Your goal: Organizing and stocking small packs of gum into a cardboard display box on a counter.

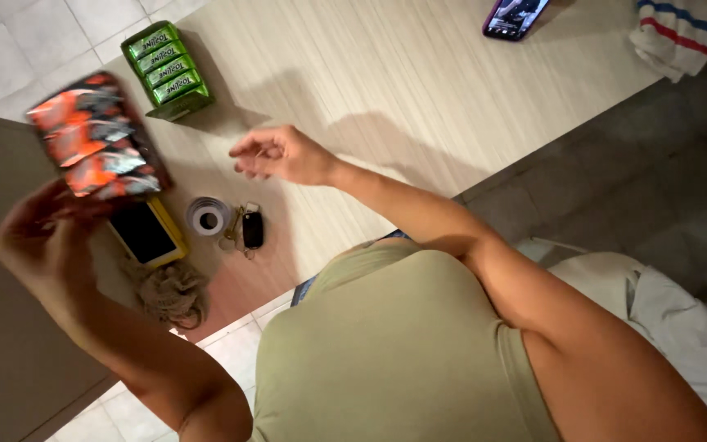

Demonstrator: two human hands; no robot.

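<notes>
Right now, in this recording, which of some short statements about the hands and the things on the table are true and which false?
1. The left hand holds an orange and black packet. True.
2. The right hand grips the key fob. False: it hovers empty above the table.
3. The green box lies on the floor. False: it stands on the table.
4. A tape roll lies beside the key fob. True.

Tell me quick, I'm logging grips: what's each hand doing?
Left hand: closed on the orange snack packets.
Right hand: loosely open, holding nothing.
</notes>
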